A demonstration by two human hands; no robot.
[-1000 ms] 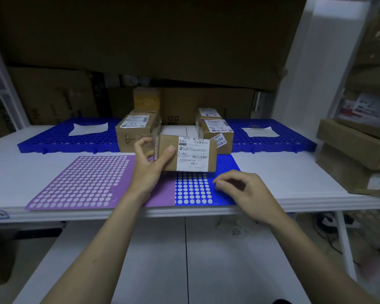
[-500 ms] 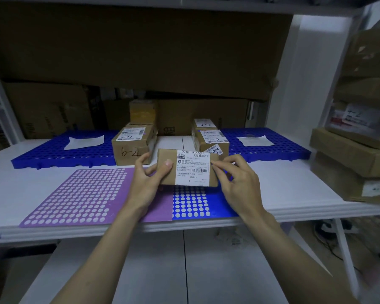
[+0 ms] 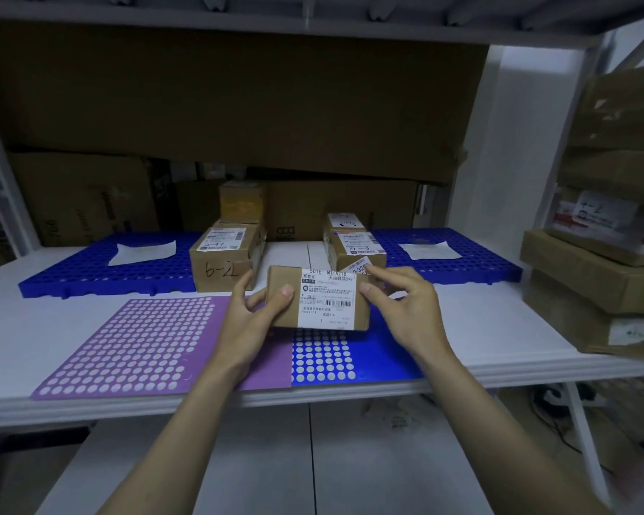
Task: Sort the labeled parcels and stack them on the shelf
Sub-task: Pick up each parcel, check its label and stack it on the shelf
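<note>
Both hands hold 1 small parcel [image 3: 318,299] just above the shelf [image 3: 499,343], over the seam where the purple mat [image 3: 145,343] meets the blue mat [image 3: 383,358]. The left hand [image 3: 251,321] grips the parcel's left end, thumb curled onto the front face and fingers [image 3: 244,288] wrapped behind. The right hand [image 3: 406,314] touches the parcel's right edge with its thumb tip, while its fingers [image 3: 395,278] curl over the top corner; whether they pinch the box cannot be told. The parcel's white label [image 3: 328,297] faces the camera.

Behind the parcel stand 2 small stacks. To its left rear, a box marked 6-2 [image 3: 224,262] carries 1 smaller box [image 3: 240,202]. To its right rear sit 2 labelled boxes [image 3: 357,247], 1 behind the other. Further behind the parcel, 2 blue grid pallets [image 3: 71,269] lie left and right, each holding 1 white sheet [image 3: 145,250]. Far right of the parcel, a pile of larger cartons [image 3: 603,276] rests on the shelf.
</note>
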